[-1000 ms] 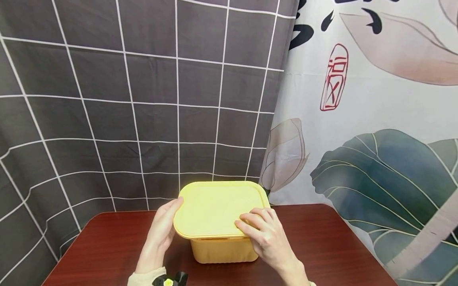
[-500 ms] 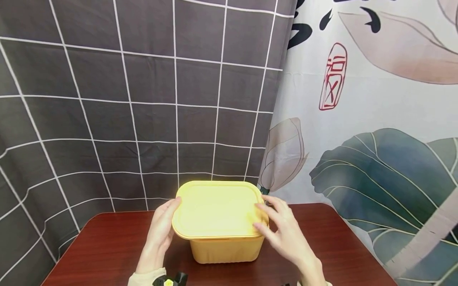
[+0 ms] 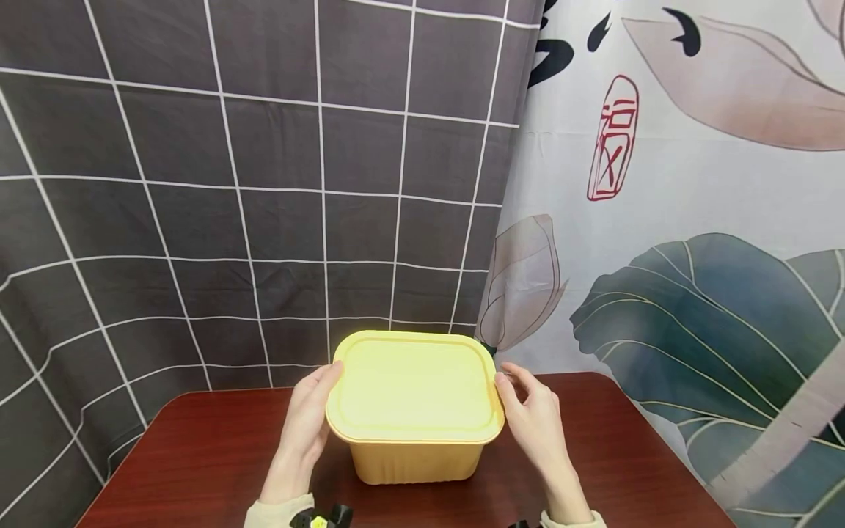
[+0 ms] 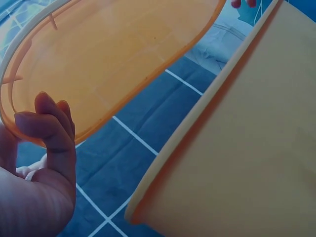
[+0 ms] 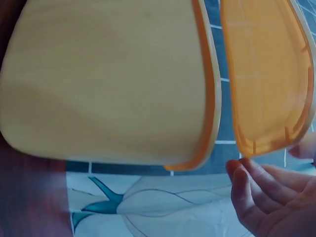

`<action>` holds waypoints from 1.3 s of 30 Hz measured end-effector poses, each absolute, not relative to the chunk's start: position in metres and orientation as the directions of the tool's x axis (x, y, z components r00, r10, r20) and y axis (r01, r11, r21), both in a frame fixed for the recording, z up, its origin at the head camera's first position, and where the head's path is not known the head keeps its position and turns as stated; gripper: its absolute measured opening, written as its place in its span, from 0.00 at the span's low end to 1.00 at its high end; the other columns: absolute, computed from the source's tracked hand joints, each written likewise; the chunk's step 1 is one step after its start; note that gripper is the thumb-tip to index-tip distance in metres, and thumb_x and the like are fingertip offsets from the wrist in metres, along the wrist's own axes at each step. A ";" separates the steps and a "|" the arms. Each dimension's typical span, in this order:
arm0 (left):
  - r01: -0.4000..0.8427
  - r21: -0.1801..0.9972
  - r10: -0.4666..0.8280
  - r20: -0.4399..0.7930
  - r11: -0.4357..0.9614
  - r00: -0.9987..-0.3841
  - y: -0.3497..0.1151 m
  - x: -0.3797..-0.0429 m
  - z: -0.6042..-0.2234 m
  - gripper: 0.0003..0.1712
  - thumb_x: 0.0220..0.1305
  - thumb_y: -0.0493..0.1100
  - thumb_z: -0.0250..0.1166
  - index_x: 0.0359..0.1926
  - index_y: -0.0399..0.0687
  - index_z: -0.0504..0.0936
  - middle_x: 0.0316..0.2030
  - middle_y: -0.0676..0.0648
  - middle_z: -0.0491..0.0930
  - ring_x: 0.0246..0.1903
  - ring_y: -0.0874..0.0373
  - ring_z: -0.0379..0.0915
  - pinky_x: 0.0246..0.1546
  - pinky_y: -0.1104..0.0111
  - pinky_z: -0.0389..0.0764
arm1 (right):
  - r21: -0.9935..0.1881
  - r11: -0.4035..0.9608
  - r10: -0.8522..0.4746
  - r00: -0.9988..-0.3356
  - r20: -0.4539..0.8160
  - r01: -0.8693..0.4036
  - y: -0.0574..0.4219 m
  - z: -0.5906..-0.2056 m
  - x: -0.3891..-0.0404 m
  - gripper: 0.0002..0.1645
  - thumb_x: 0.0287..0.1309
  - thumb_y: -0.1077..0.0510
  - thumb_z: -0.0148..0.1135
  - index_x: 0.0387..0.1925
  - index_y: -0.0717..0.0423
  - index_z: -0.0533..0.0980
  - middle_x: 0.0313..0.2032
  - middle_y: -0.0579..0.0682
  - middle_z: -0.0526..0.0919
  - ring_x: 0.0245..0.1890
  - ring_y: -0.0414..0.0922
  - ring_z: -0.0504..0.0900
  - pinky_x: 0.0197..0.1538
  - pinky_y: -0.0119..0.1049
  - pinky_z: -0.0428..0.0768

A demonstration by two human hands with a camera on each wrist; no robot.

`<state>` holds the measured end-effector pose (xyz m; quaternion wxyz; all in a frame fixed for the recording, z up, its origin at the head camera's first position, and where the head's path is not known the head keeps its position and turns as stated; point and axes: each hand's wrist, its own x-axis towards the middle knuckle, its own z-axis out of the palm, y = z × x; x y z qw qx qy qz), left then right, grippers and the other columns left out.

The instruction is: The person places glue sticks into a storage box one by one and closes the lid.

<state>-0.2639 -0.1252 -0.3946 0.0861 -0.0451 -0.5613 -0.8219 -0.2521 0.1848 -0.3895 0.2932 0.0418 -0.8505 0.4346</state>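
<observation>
A yellow rectangular lid (image 3: pixel 416 385) with rounded corners is held above a matching yellow plastic box (image 3: pixel 416 463). Both wrist views show a gap between the lid's underside (image 4: pixel 118 59) and the rim of the box (image 5: pixel 108 79). My left hand (image 3: pixel 306 418) grips the lid's left edge, its fingers (image 4: pixel 49 123) curled beneath. At the opposite edge, my right hand (image 3: pixel 536 418) pinches the lid with thumb on top and fingertips (image 5: pixel 242 170) at the underside. What the box contains is hidden by the lid in the head view.
The box stands on a dark red wooden table (image 3: pixel 198 455) with rounded far corners. Behind it hangs a grey curtain (image 3: pixel 264 220) with white grid lines. A white cloth (image 3: pixel 660 183) printed with leaves and petals hangs at the right.
My right hand has left the lid's front right part and moved outward to its right edge, where it now pinches. The lid has shifted slightly right, with my left hand still gripping it.
</observation>
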 end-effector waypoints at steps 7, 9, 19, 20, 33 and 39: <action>0.203 0.907 -0.096 0.180 -0.368 -0.979 -0.121 -0.266 -0.397 0.16 0.73 0.41 0.56 0.46 0.26 0.76 0.31 0.41 0.82 0.29 0.56 0.82 0.31 0.66 0.84 | -0.771 0.582 0.190 -0.879 0.438 -0.258 0.178 -0.395 -0.259 0.15 0.65 0.57 0.60 0.49 0.60 0.81 0.35 0.49 0.86 0.30 0.40 0.81 0.33 0.29 0.80; 0.206 0.906 -0.128 0.170 -0.369 -0.977 -0.121 -0.267 -0.397 0.15 0.71 0.39 0.58 0.45 0.27 0.76 0.30 0.41 0.82 0.29 0.56 0.82 0.31 0.67 0.84 | -0.776 0.571 0.204 -0.869 0.450 -0.268 0.177 -0.397 -0.261 0.14 0.64 0.58 0.61 0.49 0.60 0.82 0.34 0.49 0.86 0.30 0.40 0.82 0.33 0.29 0.80; 0.221 0.975 -0.352 0.211 0.014 -0.912 -0.122 -0.272 -0.399 0.18 0.62 0.43 0.68 0.46 0.32 0.80 0.22 0.45 0.81 0.20 0.58 0.77 0.21 0.71 0.78 | -0.752 0.581 0.235 -0.820 0.522 -0.312 0.169 -0.401 -0.268 0.16 0.64 0.58 0.62 0.50 0.60 0.81 0.35 0.49 0.87 0.31 0.40 0.83 0.33 0.27 0.80; 0.211 0.973 -0.361 0.231 0.095 -0.903 -0.123 -0.272 -0.400 0.18 0.62 0.45 0.69 0.46 0.34 0.82 0.21 0.45 0.81 0.18 0.58 0.75 0.20 0.72 0.76 | -0.751 0.582 0.233 -0.820 0.522 -0.312 0.169 -0.401 -0.269 0.16 0.64 0.58 0.62 0.50 0.60 0.81 0.35 0.49 0.87 0.32 0.40 0.84 0.33 0.28 0.80; 0.115 0.839 -0.330 0.331 0.532 -0.884 -0.120 -0.270 -0.400 0.20 0.65 0.53 0.65 0.47 0.42 0.87 0.14 0.52 0.66 0.14 0.57 0.62 0.16 0.67 0.61 | -0.741 0.622 0.225 -0.848 0.480 -0.254 0.173 -0.411 -0.281 0.19 0.66 0.55 0.58 0.54 0.60 0.80 0.46 0.55 0.85 0.49 0.50 0.83 0.49 0.49 0.80; 0.077 0.774 -0.287 0.323 0.628 -0.902 -0.121 -0.273 -0.407 0.19 0.67 0.53 0.62 0.47 0.46 0.87 0.16 0.52 0.69 0.18 0.56 0.67 0.19 0.66 0.65 | -0.758 0.618 0.232 -0.874 0.427 -0.207 0.170 -0.411 -0.281 0.21 0.67 0.54 0.56 0.57 0.60 0.78 0.52 0.59 0.82 0.53 0.54 0.80 0.54 0.53 0.77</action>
